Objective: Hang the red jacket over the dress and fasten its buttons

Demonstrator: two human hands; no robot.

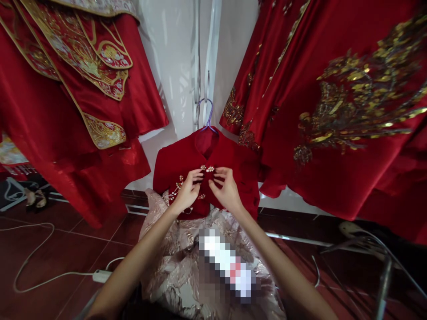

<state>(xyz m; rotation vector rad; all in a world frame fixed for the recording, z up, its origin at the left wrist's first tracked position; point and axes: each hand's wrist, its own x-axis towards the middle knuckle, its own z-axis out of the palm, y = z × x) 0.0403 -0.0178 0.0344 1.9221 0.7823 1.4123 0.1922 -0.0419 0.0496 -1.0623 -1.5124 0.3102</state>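
Observation:
A dark red jacket (230, 155) with an open collar hangs in front of me on a purple hanger (209, 119). Two pearl-like ornamental buttons (209, 169) sit side by side on its upper front. My left hand (189, 190) is at the left of these, fingertips close to them, fingers stretched and slightly apart. On the opposite side, my right hand (227, 189) has its thumb and fingers spread, the fingertips right beside the ornaments. Whether the fingertips touch them I cannot tell. A beaded decoration (174, 192) lies partly behind my left hand.
Pale shiny patterned fabric (173, 249) spreads below the jacket, with a blurred-out patch over it. Red embroidered garments (147, 98) hang at left, and a red garment with gold sequins (350, 178) at right. A white cable (50, 249) and power strip (101, 276) lie on the tiled floor.

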